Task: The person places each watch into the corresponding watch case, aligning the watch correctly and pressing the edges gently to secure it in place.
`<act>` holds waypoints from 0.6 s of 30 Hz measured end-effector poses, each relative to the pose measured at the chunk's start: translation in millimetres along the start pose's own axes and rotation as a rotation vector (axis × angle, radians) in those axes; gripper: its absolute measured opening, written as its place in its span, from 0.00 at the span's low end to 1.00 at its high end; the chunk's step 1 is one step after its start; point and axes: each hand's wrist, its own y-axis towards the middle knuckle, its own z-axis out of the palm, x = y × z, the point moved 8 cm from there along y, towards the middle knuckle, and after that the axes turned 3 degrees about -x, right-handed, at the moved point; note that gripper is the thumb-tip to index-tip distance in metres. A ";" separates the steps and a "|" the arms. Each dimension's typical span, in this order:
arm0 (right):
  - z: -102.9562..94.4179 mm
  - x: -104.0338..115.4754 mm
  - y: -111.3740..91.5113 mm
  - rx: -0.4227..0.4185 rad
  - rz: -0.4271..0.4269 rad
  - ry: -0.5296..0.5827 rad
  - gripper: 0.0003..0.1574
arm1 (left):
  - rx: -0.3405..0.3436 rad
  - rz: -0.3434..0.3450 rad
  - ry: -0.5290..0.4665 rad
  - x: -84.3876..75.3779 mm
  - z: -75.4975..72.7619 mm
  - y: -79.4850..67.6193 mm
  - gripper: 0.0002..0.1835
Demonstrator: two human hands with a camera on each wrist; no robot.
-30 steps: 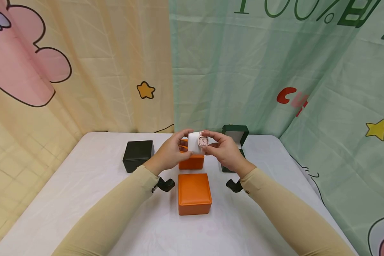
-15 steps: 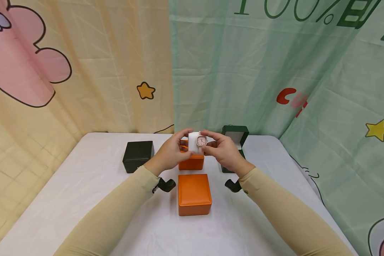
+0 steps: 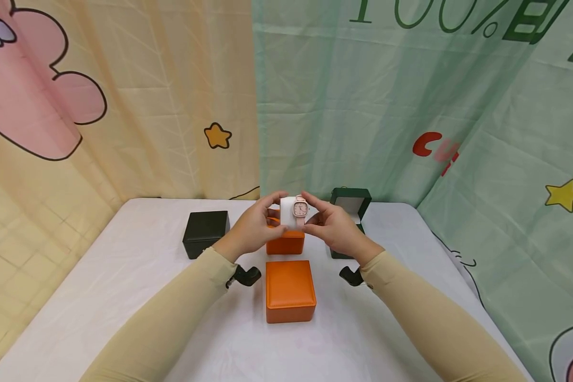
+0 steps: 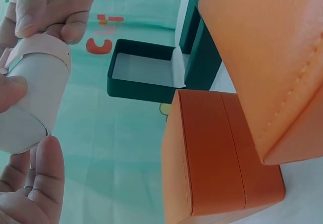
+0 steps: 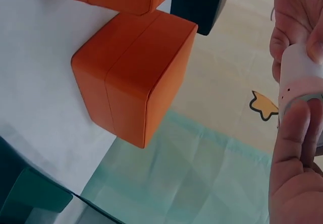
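Note:
Both hands hold up a white watch cushion (image 3: pixel 287 213) over the table. A pale pink wristwatch (image 3: pixel 300 209) with a squarish face is wrapped round its right part, the face toward the head camera. The left hand (image 3: pixel 254 225) grips the cushion's left end between thumb and fingers. At the other end the right hand (image 3: pixel 338 227) pinches the watch, index finger at the top of the strap and thumb at the bottom. The pink strap (image 4: pixel 48 45) circles the cushion in the left wrist view. In the right wrist view, fingertips (image 5: pixel 297 118) of the right hand lie against the strap.
A closed orange box (image 3: pixel 290 286) stands in front on the white table (image 3: pixel 239 339). Another orange box (image 3: pixel 285 244) sits behind it, partly hidden by the hands. To the left is a black box (image 3: pixel 206 228); at the back right stands an open green box (image 3: pixel 352 199).
The watch has shifted slightly left along the cushion, and its face and strap show more fully. The right hand's fingers have spread to the strap's top and bottom. The left hand stays put.

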 end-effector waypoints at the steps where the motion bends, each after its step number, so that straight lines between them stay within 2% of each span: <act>1: -0.3 0.1 -0.3 0.006 -0.009 -0.021 0.52 | 0.003 0.002 -0.003 0.0 0.0 0.1 0.41; 7: -0.4 -0.8 -0.1 0.026 -0.029 -0.091 0.55 | 0.016 0.000 -0.003 0.5 -0.4 0.5 0.41; 18: -0.1 0.6 2.1 0.012 -0.059 -0.139 0.54 | 0.019 0.004 0.002 -0.8 0.4 0.6 0.41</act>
